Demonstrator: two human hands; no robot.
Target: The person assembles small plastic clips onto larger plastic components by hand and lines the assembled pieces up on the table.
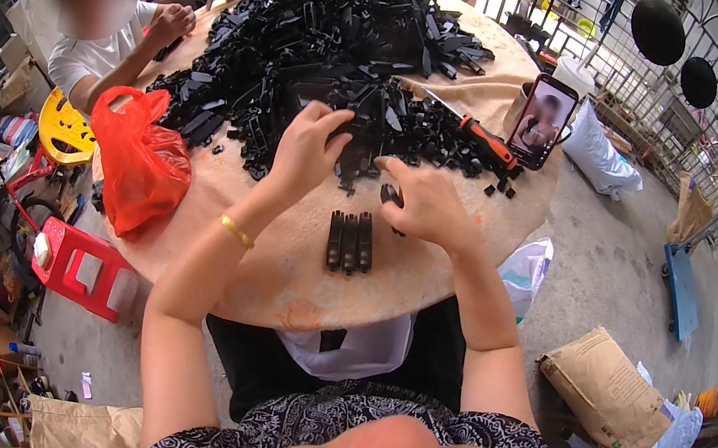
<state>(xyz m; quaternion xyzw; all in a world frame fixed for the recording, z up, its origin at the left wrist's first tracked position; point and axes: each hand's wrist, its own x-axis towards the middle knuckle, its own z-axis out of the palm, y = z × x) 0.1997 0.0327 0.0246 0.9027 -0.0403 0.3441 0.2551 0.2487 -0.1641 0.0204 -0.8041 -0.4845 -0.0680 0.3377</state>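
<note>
A big heap of black plastic parts [314,36] covers much of the round table [263,289], which has a beige cloth over it. My left hand [307,147] reaches to the heap's near edge, thumb and fingers apart and curved over dark pieces; no held piece can be made out. My right hand [429,205] has its index finger stretched toward the loose pieces. Its other fingers close on a small black plastic part [391,197]. Just below, on the cloth, several long black plastic parts [349,241] lie side by side in a row.
A screwdriver [487,141] with a red and black handle lies right of the heap, near a propped phone [542,122]. An orange-red plastic bag [136,163] sits at the left edge. Across the table at left, another person's hands [174,22] work. A red stool [81,268] stands below.
</note>
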